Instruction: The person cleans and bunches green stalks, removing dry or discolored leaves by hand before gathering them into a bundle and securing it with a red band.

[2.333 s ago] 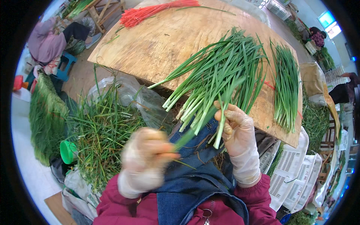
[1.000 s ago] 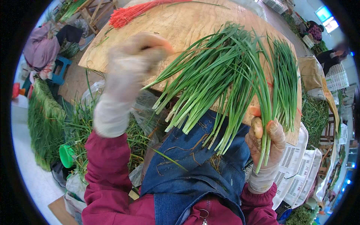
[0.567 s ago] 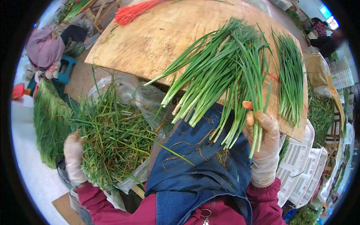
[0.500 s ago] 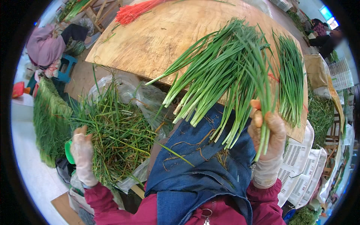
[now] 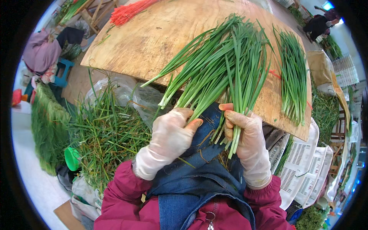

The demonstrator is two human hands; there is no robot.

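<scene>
A loose spread of long green garlic chives (image 5: pixel 214 61) lies on the wooden board (image 5: pixel 130 50), pale stem ends hanging over its near edge. In a thin, stained glove, my right hand (image 5: pixel 247 140) is closed round several chive stems, with their white ends poking out below the fingers. Beside it, my left hand (image 5: pixel 168 134), gloved too, has thumb and fingers closed on the stem ends at the spread's near side. To the right lies a chive bundle (image 5: pixel 293 76) with a red tie.
Red strips (image 5: pixel 128 13) lie at the board's far left. A clear plastic bag (image 5: pixel 111 86) and a heap of grassy trimmings (image 5: pixel 111 142) are left of my lap. White printed sacks (image 5: pixel 297 165) stand at the right. A blue stool (image 5: pixel 63 73) and other people are farther off.
My left hand has come from over the trimmings, at the left, to the chive stems. My right hand has moved left and slightly up with its chives, laying them against the spread.
</scene>
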